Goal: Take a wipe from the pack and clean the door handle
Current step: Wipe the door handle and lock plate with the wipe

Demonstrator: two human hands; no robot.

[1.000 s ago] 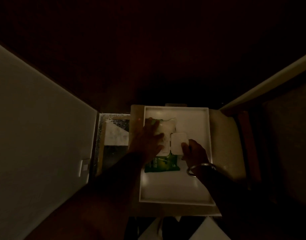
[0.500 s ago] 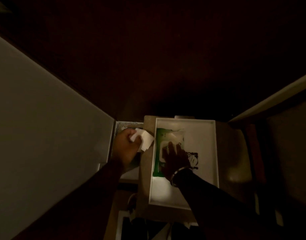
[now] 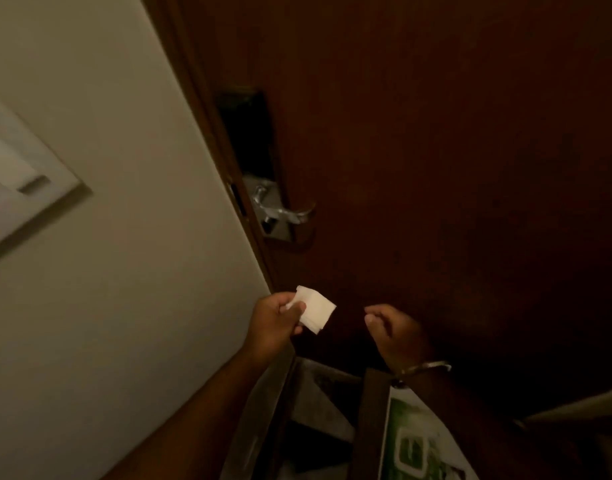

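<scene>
A folded white wipe point(image 3: 315, 309) is pinched in my left hand point(image 3: 273, 320), held up in front of the dark wooden door point(image 3: 436, 168). The silver lever door handle point(image 3: 285, 212) sits on its metal plate above and slightly left of the wipe, under a black lock panel point(image 3: 247, 133). My right hand point(image 3: 392, 329), with a metal bangle on the wrist, hovers to the right of the wipe with fingers loosely curled and nothing in them. The green wipe pack point(image 3: 418, 445) lies at the bottom edge, partly hidden by my right forearm.
A pale wall point(image 3: 107, 271) fills the left side, with a white switch plate point(image 3: 23, 181) on it. The white tray point(image 3: 389, 403) holding the pack is at the bottom, beside a dark gap with speckled floor point(image 3: 318, 393).
The view has swung up from the tray to the door. My left hand rose with the wipe toward the handle. My right hand left the pack and lifted beside it.
</scene>
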